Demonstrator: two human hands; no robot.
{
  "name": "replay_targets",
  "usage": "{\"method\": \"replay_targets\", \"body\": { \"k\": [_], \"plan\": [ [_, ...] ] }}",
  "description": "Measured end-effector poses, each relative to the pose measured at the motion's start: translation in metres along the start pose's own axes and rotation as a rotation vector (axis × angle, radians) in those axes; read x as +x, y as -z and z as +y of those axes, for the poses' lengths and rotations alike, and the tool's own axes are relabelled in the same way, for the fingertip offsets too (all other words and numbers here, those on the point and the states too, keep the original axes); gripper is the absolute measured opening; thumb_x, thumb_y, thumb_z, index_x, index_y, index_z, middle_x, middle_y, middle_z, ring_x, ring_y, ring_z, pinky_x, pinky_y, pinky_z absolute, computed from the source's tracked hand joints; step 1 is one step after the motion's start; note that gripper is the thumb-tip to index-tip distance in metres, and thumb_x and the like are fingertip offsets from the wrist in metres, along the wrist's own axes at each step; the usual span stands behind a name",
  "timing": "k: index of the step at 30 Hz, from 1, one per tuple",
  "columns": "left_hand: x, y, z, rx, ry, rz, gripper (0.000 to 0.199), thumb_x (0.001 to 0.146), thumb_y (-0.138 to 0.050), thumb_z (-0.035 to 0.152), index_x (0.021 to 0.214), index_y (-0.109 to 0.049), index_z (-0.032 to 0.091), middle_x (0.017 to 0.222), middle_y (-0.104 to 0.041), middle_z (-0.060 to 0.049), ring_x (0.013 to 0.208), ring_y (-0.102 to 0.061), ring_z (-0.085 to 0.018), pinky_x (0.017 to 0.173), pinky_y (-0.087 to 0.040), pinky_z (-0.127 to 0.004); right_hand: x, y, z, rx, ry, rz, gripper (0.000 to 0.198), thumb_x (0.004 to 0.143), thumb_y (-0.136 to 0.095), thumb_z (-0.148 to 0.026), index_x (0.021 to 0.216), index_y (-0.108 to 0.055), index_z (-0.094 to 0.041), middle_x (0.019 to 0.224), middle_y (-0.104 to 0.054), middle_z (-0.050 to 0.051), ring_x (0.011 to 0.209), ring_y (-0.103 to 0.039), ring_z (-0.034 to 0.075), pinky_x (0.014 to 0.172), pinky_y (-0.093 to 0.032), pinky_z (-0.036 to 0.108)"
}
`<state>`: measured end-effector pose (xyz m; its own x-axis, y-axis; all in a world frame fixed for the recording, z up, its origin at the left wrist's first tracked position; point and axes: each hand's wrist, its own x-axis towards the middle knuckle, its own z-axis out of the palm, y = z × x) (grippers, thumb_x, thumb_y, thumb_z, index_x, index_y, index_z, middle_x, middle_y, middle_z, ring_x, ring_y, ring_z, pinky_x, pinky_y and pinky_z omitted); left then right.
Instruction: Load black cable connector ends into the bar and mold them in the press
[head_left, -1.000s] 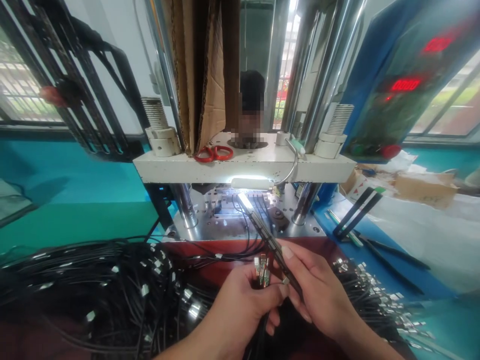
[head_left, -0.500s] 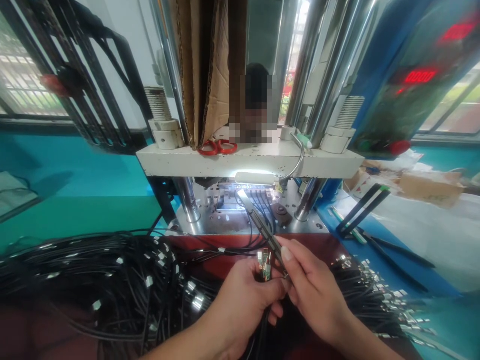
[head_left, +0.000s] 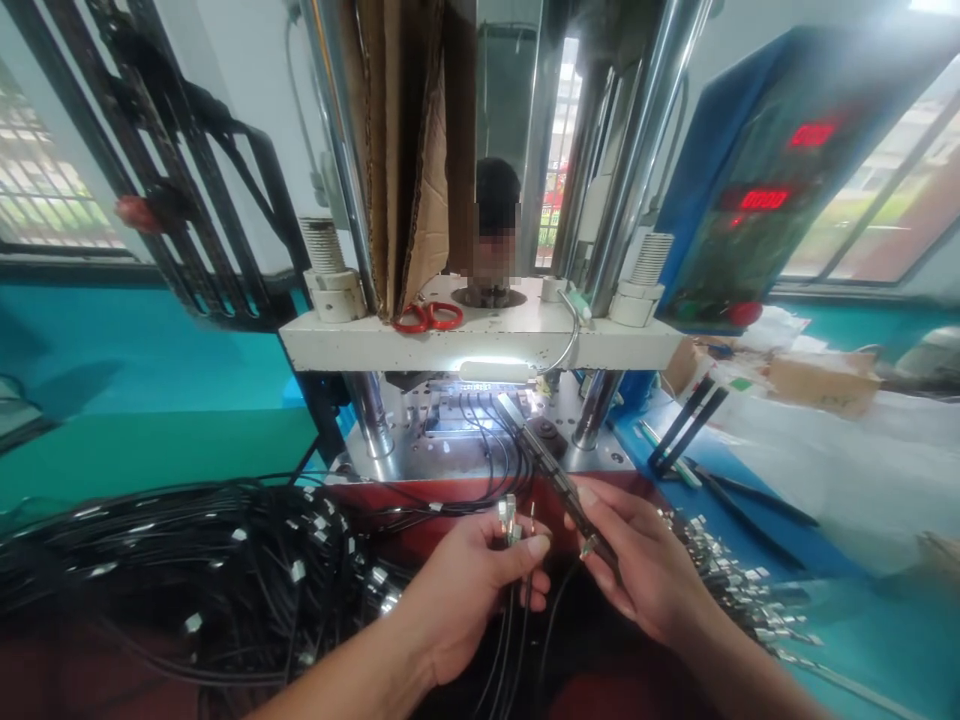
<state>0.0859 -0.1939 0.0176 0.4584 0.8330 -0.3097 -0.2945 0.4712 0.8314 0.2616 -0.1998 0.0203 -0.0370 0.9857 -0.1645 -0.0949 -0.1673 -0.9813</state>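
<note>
My left hand [head_left: 471, 572] is closed round several thin black cables [head_left: 511, 630] whose shiny metal connectors [head_left: 508, 512] stick up above the thumb. One cable with a bare, copper-coloured tip stands apart beside them. Between the fingers of my right hand [head_left: 637, 555] lies a slim dark metal bar [head_left: 553, 472], tilted up and to the left, with a bright flat end. Another cable end with a small metal connector [head_left: 589, 547] shows at my right fingertips. The bar's bright end appears in front of the press's steel bed [head_left: 405, 452].
A large bundle of black cables [head_left: 187, 560] lies at the left, and more connector ends [head_left: 727, 575] at the right. Red-handled scissors [head_left: 427, 317] rest on the white press plate [head_left: 480, 350]. Black tweezers [head_left: 750, 510] lie on a blue surface. A control box [head_left: 742, 190] stands behind.
My hands have moved apart; the right one, with the bar, is further right. A cable end now shows at its fingertips. The view has turned slightly to the right.
</note>
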Motion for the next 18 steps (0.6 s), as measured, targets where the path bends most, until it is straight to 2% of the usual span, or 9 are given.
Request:
{"method": "replay_targets", "body": {
  "k": [6, 10, 13, 18],
  "plan": [
    [0.003, -0.008, 0.005, 0.065, -0.011, -0.029, 0.017, 0.08, -0.065, 0.022, 0.089, -0.054, 0.014, 0.073, -0.056, 0.0, 0.057, -0.052, -0.009, 0.052, -0.041, -0.022, 0.0, -0.002, 0.009, 0.016, 0.035, -0.024, 0.039, 0.09, -0.05, -0.05, 0.119, -0.059, -0.025, 0.079, -0.058, 0.0, 0.034, -0.037, 0.001, 0.024, -0.022, 0.01],
    [0.006, -0.015, 0.01, 0.185, -0.005, -0.061, 0.013, 0.082, -0.061, 0.025, 0.08, -0.054, 0.014, 0.069, -0.054, 0.001, 0.049, -0.048, -0.007, 0.044, -0.035, -0.02, 0.001, -0.001, 0.008, -0.004, 0.095, -0.043, 0.042, 0.092, -0.047, -0.049, 0.121, -0.058, -0.021, 0.06, -0.054, -0.003, 0.032, -0.032, 0.002, 0.024, -0.022, 0.011],
    [0.009, -0.017, 0.006, 0.215, -0.009, -0.027, 0.015, 0.082, -0.06, 0.028, 0.079, -0.053, 0.015, 0.066, -0.052, 0.002, 0.044, -0.042, -0.005, 0.04, -0.029, -0.019, 0.001, 0.001, 0.01, -0.03, 0.094, -0.04, 0.044, 0.092, -0.047, -0.049, 0.125, -0.055, -0.02, 0.05, -0.05, -0.005, 0.031, -0.03, 0.004, 0.025, -0.024, 0.012],
    [0.01, -0.015, -0.002, 0.216, -0.026, 0.015, 0.016, 0.082, -0.06, 0.029, 0.078, -0.051, 0.016, 0.064, -0.05, 0.004, 0.041, -0.037, -0.003, 0.037, -0.026, -0.018, 0.0, 0.001, 0.013, -0.066, 0.051, -0.037, 0.046, 0.091, -0.047, -0.05, 0.128, -0.054, -0.023, 0.049, -0.049, -0.006, 0.03, -0.032, 0.004, 0.025, -0.023, 0.012]
  ]
}}
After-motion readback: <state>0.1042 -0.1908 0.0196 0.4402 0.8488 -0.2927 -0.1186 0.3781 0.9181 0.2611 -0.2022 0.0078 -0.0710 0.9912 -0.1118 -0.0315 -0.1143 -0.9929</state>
